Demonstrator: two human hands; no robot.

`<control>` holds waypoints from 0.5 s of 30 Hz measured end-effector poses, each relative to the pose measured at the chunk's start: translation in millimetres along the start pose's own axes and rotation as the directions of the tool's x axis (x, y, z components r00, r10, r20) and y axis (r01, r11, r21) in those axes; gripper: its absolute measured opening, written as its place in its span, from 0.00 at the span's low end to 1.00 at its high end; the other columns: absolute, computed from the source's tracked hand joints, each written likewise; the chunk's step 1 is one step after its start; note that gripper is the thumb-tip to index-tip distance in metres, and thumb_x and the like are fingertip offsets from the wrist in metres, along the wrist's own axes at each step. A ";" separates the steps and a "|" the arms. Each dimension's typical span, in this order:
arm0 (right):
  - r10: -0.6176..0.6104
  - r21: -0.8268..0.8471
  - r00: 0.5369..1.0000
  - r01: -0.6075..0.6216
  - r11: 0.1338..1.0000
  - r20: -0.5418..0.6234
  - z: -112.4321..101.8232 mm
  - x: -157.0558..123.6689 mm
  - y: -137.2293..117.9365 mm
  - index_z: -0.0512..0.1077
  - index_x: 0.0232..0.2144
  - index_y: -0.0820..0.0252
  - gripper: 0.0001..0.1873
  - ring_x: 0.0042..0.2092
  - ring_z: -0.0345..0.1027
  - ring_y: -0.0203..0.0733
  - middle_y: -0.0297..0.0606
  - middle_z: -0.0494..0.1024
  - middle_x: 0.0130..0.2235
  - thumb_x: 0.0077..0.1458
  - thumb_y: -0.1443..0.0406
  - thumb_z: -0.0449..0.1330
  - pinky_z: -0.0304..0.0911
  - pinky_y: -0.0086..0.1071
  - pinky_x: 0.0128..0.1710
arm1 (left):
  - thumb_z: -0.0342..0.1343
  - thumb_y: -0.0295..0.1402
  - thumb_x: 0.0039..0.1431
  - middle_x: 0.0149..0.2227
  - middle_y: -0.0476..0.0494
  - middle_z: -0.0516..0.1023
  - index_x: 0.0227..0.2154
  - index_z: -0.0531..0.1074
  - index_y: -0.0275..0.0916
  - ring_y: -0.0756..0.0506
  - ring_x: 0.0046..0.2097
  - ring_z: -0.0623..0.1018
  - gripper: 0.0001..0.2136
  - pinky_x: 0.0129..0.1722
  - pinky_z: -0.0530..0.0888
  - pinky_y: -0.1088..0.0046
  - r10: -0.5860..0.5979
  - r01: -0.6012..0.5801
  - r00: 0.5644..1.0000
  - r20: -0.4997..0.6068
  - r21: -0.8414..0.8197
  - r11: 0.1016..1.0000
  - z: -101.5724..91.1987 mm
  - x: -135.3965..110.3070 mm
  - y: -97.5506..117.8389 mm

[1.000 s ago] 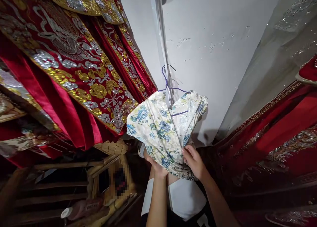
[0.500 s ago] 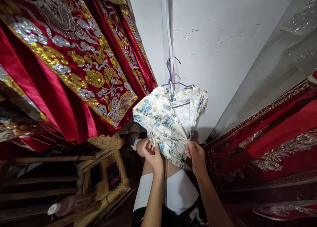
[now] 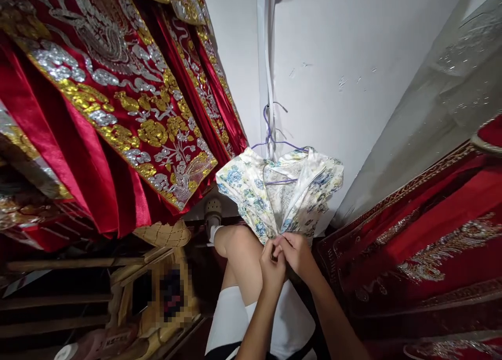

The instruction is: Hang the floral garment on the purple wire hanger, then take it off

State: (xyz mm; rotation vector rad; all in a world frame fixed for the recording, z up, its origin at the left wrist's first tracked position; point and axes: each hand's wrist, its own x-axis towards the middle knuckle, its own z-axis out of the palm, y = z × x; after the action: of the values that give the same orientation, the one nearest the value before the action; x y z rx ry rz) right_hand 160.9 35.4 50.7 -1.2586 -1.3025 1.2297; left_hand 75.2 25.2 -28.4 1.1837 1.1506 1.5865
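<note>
A white garment with blue and yellow flowers [image 3: 270, 192] hangs on a purple wire hanger [image 3: 270, 140] against the white wall. My left hand [image 3: 270, 268] and my right hand [image 3: 298, 252] meet just below it. Both pinch the gathered lower edge of the floral garment, fingers closed and touching each other. The cloth fans upward from my fingers to the hanger. My raised knee and white shorts [image 3: 274, 318] show beneath my arms.
Red robes with gold and silver embroidery [image 3: 117, 103] hang close on the left. More red embroidered cloth [image 3: 423, 245] and a clear plastic cover [image 3: 443, 98] fill the right. Wooden shelving [image 3: 58, 297], a woven fan [image 3: 164, 234] and a pink bottle [image 3: 94, 344] sit low left.
My hands have come together from either side of the garment's bottom to one point, bunching the cloth between them. The garment now spreads wider at the top.
</note>
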 end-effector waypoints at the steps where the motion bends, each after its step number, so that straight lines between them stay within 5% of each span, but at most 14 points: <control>1: -0.021 -0.041 1.000 0.020 0.999 -0.014 0.0 9.5 -12.0 0.72 0.23 0.56 0.14 0.24 0.69 0.41 0.36 0.78 0.21 0.56 0.56 0.57 0.62 0.33 0.28 | 0.62 0.36 0.56 0.30 0.46 0.75 0.31 0.75 0.40 0.44 0.35 0.74 0.05 0.36 0.70 0.71 -0.003 0.003 1.000 0.007 -0.009 1.000 -0.1 0.9 -1.1; 5: -0.151 -0.218 0.986 0.132 0.967 -0.073 -3.7 57.1 -89.7 0.75 0.26 0.58 0.14 0.19 0.56 0.34 0.35 0.81 0.24 0.59 0.60 0.55 0.50 0.30 0.21 | 0.61 0.39 0.59 0.27 0.48 0.71 0.28 0.71 0.41 0.44 0.33 0.72 0.09 0.35 0.68 0.72 -0.002 0.000 1.000 0.028 0.052 0.999 5.6 1.7 -5.7; 9: -0.312 -0.097 0.945 0.303 0.948 -0.099 -7.5 89.7 -157.5 0.74 0.28 0.62 0.13 0.17 0.51 0.31 0.36 0.79 0.23 0.61 0.62 0.54 0.45 0.28 0.19 | 0.58 0.35 0.60 0.28 0.48 0.70 0.29 0.70 0.41 0.45 0.33 0.72 0.06 0.36 0.67 0.72 0.050 -0.075 0.988 0.144 0.171 0.982 13.9 0.0 -8.2; 12: -0.370 -0.021 0.921 0.370 0.929 -0.120 -8.9 94.0 -166.4 0.73 0.30 0.62 0.12 0.18 0.51 0.30 0.35 0.77 0.22 0.60 0.61 0.55 0.46 0.26 0.19 | 0.57 0.33 0.59 0.26 0.49 0.69 0.28 0.70 0.40 0.46 0.31 0.71 0.05 0.34 0.67 0.72 0.036 -0.086 0.969 0.246 0.198 0.976 9.3 11.3 -5.6; 15: -0.364 0.023 0.924 0.369 0.929 -0.116 -12.5 90.6 -151.0 0.72 0.30 0.61 0.10 0.19 0.52 0.31 0.34 0.77 0.22 0.58 0.61 0.57 0.48 0.27 0.20 | 0.59 0.32 0.59 0.30 0.46 0.76 0.38 0.75 0.39 0.45 0.33 0.75 0.05 0.35 0.71 0.71 0.005 -0.047 0.959 0.282 0.141 0.989 -7.2 41.8 15.0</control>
State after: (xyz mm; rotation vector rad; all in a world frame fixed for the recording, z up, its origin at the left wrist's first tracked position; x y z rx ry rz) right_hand 155.6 129.6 199.9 -0.9789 -1.3485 0.9046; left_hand 57.9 60.0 -5.9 1.4735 1.0802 1.3169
